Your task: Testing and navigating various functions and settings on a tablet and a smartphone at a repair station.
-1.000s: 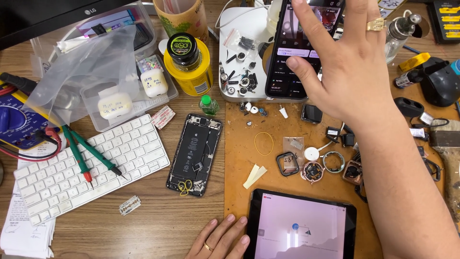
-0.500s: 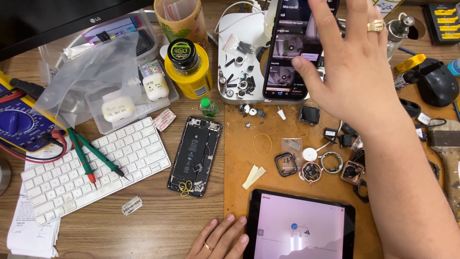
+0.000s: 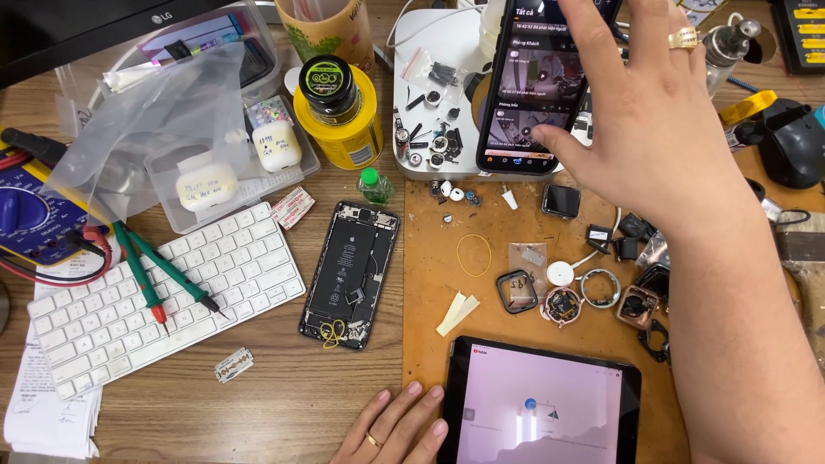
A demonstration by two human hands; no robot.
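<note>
Two hands in view over a cluttered wooden counter [image 3: 284,404]. Right hand [image 3: 649,112] reaches forward to the far side, fingers spread wide, thumb tip touching the lit screen of a phone [image 3: 528,86]. Phone stands tilted up, its lower edge on a white tray [image 3: 430,51] of small screws and parts. Hand grips nothing; whether the other fingers touch the phone's far edge cannot be told. A gold ring [image 3: 685,37] sits on one finger.

Left hand [image 3: 397,425] lies flat, palm down, fingers loosely spread, on the counter at the near edge, just beside the left side of a tablet [image 3: 541,412]. It holds nothing. Tablet screen is lit, pale pink.

Near the middle: an opened phone body [image 3: 351,275], back off, insides showing, lying flat between a white keyboard [image 3: 155,301] and an orange work mat [image 3: 481,301]. Two probes, green and red [image 3: 163,275], rest across the keyboard. A razor blade [image 3: 233,365] lies below the keyboard.

On the mat: a rubber band [image 3: 473,254], several watch cases and round parts [image 3: 563,301], well apart from the left hand. A small square watch screen [image 3: 560,201] lies just below the right hand.

Far left: yellow tin with a dark jar on top [image 3: 339,112], clear plastic box [image 3: 219,185] holding white earbud cases, a blue meter [image 3: 30,215].
</note>
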